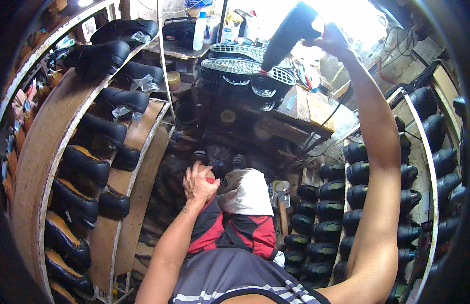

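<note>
My right hand [336,41] is raised at the upper right, closed on one end of a black shoe [289,39]. The shoe hangs at a slant, its lower end close to the soles on the bench; bright backlight hides its detail. My left hand [198,182] rests open on my left knee, fingers spread and holding nothing. Beneath the raised shoe lie black soles [240,67] with pale, lattice-patterned faces turned up. A white cloth [245,192] covers my right knee.
Racks of black shoes stand at the left [85,164] and right [354,195]. The cluttered workbench [295,119] ahead holds a white bottle with a blue cap [200,31] and several containers. A hammer [283,215] with a wooden handle is beside my right knee.
</note>
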A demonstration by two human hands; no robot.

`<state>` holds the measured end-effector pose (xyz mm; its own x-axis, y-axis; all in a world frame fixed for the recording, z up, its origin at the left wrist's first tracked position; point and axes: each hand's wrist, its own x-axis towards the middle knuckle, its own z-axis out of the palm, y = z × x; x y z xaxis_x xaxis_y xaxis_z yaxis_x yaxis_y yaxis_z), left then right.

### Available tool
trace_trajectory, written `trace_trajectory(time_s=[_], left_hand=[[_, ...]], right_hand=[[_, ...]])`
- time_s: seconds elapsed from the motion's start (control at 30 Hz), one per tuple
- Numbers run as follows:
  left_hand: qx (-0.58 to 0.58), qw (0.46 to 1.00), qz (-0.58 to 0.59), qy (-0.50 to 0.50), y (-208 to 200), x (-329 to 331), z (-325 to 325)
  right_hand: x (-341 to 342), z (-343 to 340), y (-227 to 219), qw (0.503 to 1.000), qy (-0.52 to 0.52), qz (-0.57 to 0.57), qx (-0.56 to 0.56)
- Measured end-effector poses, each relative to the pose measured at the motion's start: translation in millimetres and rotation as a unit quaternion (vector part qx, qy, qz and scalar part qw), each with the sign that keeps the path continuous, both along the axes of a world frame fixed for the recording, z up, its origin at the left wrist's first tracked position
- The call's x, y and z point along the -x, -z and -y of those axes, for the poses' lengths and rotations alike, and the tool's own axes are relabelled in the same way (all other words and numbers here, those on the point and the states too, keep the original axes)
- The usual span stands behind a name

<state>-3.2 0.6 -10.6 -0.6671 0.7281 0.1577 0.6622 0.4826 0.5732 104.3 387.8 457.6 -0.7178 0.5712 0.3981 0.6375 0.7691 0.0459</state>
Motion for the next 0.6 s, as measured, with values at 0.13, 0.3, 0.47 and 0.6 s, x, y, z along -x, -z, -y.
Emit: trace_trajectory(time_s=[0.13,0.3,0.47,0.6], left_hand=[[0.003,1.0,0.006,0.003,-0.5,0.9,0.0],[-0.005,1.0,0.002,-0.001,-0.5,1.7,-0.3],[-0.028,1.0,-0.001,0.002,-1.6,2.4,-0.1],[-0.013,1.0,0.009,0.006,-5.0,2.7,0.0]], right_hand=[[67.0,-66.4,33.2,0.993,-0.104,-0.048,-0.037],[173.9,-152.7,98.0,0.992,-0.082,-0.089,-0.046],[228.0,-201.8,131.6,0.979,-0.091,-0.182,-0.033],[226.9,-196.1,133.6,0.965,-0.125,-0.197,-0.12]])
